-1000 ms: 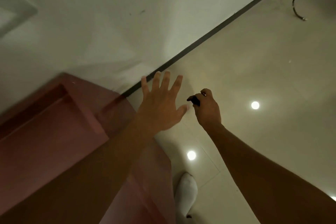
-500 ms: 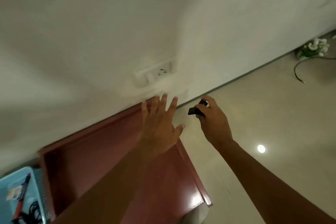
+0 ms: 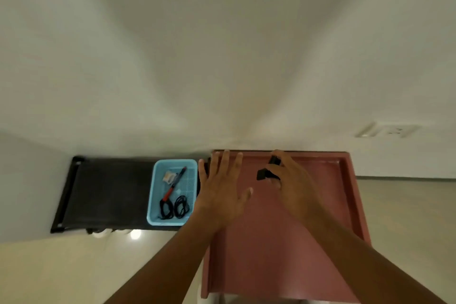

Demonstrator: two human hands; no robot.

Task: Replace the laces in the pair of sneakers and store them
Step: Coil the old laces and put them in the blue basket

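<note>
Both forearms reach forward over a reddish-brown counter [image 3: 283,242] with a raised rim. The left hand [image 3: 222,192] is released, its fingers straight and spread, palm down above the counter's left edge. The right hand [image 3: 293,185] is just beside it to the right, fingers curled round a small black object [image 3: 265,171] that pokes out past the fingertips; what it is cannot be told.

Left of the left hand, a light blue basket [image 3: 151,205] sits on a black shelf [image 3: 106,192]. Inside it lie coiled black laces [image 3: 181,206], a red-and-black tool [image 3: 172,186] and a small packet [image 3: 169,176]. No sneakers can be made out for certain.

Beyond the hands rises a pale wall [image 3: 222,57], with a socket plate [image 3: 387,129] to the far right of the right hand.
</note>
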